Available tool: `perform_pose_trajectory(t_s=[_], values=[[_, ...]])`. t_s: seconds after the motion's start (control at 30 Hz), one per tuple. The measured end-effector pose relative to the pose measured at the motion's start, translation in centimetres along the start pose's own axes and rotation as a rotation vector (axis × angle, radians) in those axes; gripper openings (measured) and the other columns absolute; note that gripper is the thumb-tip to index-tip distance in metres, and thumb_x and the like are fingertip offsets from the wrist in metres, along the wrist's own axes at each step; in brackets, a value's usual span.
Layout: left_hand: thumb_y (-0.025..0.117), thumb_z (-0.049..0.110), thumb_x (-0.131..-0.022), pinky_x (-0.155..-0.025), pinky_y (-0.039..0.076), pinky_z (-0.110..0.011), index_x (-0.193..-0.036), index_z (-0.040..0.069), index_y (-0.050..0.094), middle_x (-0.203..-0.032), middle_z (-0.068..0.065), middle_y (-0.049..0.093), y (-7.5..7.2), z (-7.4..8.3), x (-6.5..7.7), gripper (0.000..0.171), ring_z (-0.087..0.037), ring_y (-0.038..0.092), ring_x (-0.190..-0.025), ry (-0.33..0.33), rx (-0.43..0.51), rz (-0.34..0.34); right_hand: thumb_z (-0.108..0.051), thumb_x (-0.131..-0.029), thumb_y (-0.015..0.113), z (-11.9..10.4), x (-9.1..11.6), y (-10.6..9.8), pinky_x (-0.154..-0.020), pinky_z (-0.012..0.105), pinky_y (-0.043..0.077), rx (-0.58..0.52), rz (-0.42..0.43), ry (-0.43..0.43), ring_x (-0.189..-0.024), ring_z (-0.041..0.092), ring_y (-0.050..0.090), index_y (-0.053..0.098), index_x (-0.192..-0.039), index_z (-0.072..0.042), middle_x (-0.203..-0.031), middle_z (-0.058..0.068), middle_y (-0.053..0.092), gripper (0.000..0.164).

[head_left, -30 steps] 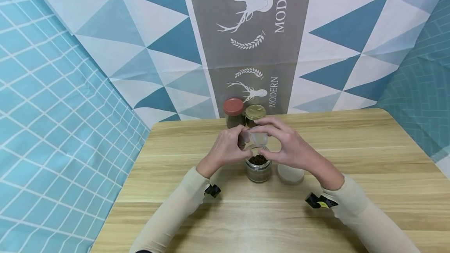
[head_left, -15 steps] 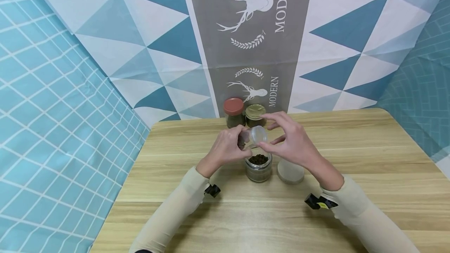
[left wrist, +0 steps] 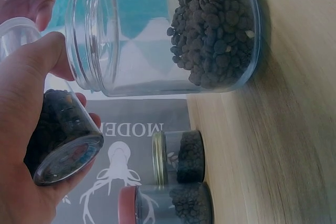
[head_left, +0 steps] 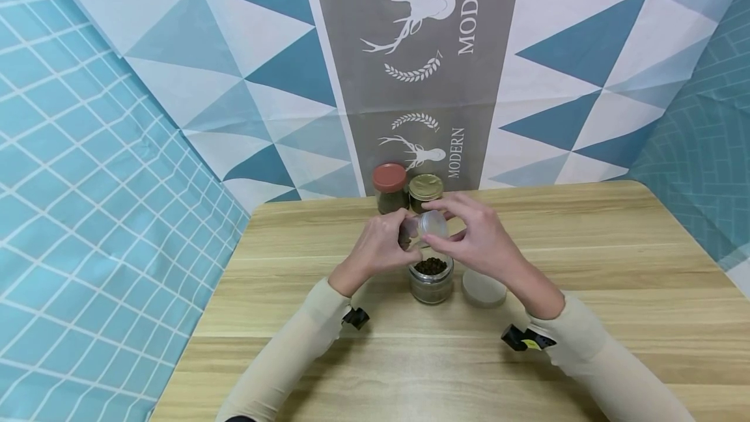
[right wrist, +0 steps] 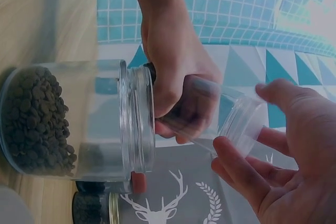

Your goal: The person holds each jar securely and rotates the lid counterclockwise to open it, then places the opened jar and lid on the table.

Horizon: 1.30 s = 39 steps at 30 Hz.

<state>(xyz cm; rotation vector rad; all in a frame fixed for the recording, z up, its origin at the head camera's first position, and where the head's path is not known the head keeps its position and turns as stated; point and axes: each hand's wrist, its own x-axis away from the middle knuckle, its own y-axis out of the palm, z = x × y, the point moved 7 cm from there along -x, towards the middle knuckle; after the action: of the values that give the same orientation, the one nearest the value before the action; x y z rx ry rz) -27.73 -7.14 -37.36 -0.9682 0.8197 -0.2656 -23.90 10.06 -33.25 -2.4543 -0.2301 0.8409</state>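
My left hand (head_left: 377,243) grips a small clear jar (left wrist: 68,135) that holds dark, flat pellets. The jar is tilted in the air above a larger open glass jar (head_left: 431,288). A translucent screw lid (right wrist: 244,127) sits on the small jar's mouth. My right hand (head_left: 477,233) has its thumb and fingers around that lid, on opposite sides of its rim. More dark pellets (left wrist: 212,35) cover the bottom of the large jar, which stands upright on the table. In the head view the left fingers hide most of the small jar.
A round whitish lid (head_left: 485,290) lies on the wooden table (head_left: 586,266), right of the large jar. Behind my hands stand a red-lidded jar (head_left: 389,189) and a gold-lidded jar (head_left: 426,191), both with dark contents. A patterned cloth (head_left: 281,83) hangs behind the table.
My right fingers have spread away from the small jar's lid and come back around it. The left hand has stayed nearly in place with the small jar.
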Motion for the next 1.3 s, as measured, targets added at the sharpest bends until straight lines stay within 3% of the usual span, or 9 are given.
perform_pose_trajectory(t_s=[0.23,0.6,0.73,0.83,0.9,0.97,1.07,1.17,1.3], values=[[0.086,0.018,-0.074,-0.061,0.049,-0.021,-0.109,0.004,0.073,-0.084,-0.005,0.076,0.0,0.1,0.0,0.041,-0.012,0.064,-0.066,0.004,-0.007,0.003,-0.011,-0.094,0.090,-0.4,0.0,0.2,-0.067,0.020,0.066,0.045,0.018,-0.035,-0.100,0.027,0.076,0.082,-0.126,-0.007,-0.117,0.011,0.076,0.033],[0.086,0.016,-0.074,-0.064,0.052,-0.020,-0.110,0.004,0.072,-0.088,-0.004,0.079,0.0,0.1,-0.1,0.040,-0.010,0.067,-0.067,0.007,0.014,0.000,-0.006,-0.093,0.089,-0.6,0.0,0.2,-0.071,0.023,0.068,0.033,-0.006,-0.093,-0.100,0.029,0.082,0.082,-0.126,-0.006,-0.123,0.012,0.076,0.034],[0.085,0.014,-0.075,-0.065,0.052,-0.019,-0.111,0.004,0.072,-0.088,-0.003,0.080,0.0,0.0,0.0,0.039,-0.009,0.068,-0.067,0.011,0.032,-0.004,-0.005,-0.091,0.090,-1.1,0.0,0.2,-0.070,0.024,0.068,0.065,-0.017,-0.181,-0.085,0.022,0.082,0.082,-0.125,-0.006,-0.127,0.013,0.077,0.035],[0.084,0.013,-0.075,-0.066,0.053,-0.018,-0.111,0.004,0.072,-0.087,-0.003,0.080,0.0,-0.1,0.0,0.039,-0.009,0.068,-0.067,0.008,0.042,-0.007,-0.002,-0.087,0.091,-1.6,0.1,0.1,-0.077,0.030,0.069,0.120,0.001,-0.286,-0.092,0.022,0.082,0.083,-0.123,-0.007,-0.129,0.014,0.079,0.037],[0.083,0.013,-0.074,-0.066,0.052,-0.019,-0.111,0.004,0.072,-0.086,-0.003,0.079,-0.1,-0.2,0.1,0.040,-0.010,0.067,-0.068,0.000,0.046,-0.007,0.001,-0.085,0.091,-1.8,0.3,0.1,-0.087,0.034,0.068,0.142,0.010,-0.359,-0.105,0.026,0.081,0.084,-0.122,-0.009,-0.131,0.015,0.079,0.039],[0.083,0.014,-0.073,-0.064,0.051,-0.020,-0.112,0.003,0.072,-0.084,-0.004,0.077,-0.2,-0.3,0.1,0.042,-0.011,0.065,-0.067,-0.011,0.046,-0.005,0.004,-0.082,0.090,-2.0,0.4,0.1,-0.098,0.031,0.065,0.147,0.008,-0.426,-0.119,0.032,0.079,0.084,-0.121,-0.009,-0.134,0.016,0.079,0.041],[0.083,0.016,-0.074,-0.062,0.047,-0.021,-0.114,0.003,0.072,-0.080,-0.004,0.074,-0.2,-0.5,0.2,0.043,-0.011,0.061,-0.066,-0.029,0.043,-0.008,0.008,-0.081,0.087,-2.1,0.6,0.3,-0.110,0.018,0.057,0.133,-0.004,-0.499,-0.125,0.035,0.077,0.084,-0.120,-0.010,-0.136,0.017,0.079,0.043],[0.083,0.017,-0.075,-0.060,0.044,-0.021,-0.115,0.003,0.072,-0.078,-0.004,0.071,-0.3,-0.6,0.3,0.044,-0.010,0.058,-0.065,-0.035,0.043,-0.011,0.011,-0.080,0.086,-2.1,0.6,0.5,-0.116,0.007,0.048,0.124,-0.006,-0.542,-0.125,0.037,0.076,0.083,-0.119,-0.009,-0.136,0.019,0.078,0.045],[0.084,0.018,-0.075,-0.060,0.044,-0.020,-0.115,0.003,0.072,-0.078,-0.004,0.071,-0.4,-0.5,0.3,0.044,-0.010,0.058,-0.065,-0.034,0.044,-0.007,0.013,-0.079,0.086,-2.2,0.6,0.6,-0.119,0.006,0.044,0.121,0.000,-0.570,-0.125,0.037,0.075,0.083,-0.118,-0.008,-0.136,0.020,0.078,0.045]])
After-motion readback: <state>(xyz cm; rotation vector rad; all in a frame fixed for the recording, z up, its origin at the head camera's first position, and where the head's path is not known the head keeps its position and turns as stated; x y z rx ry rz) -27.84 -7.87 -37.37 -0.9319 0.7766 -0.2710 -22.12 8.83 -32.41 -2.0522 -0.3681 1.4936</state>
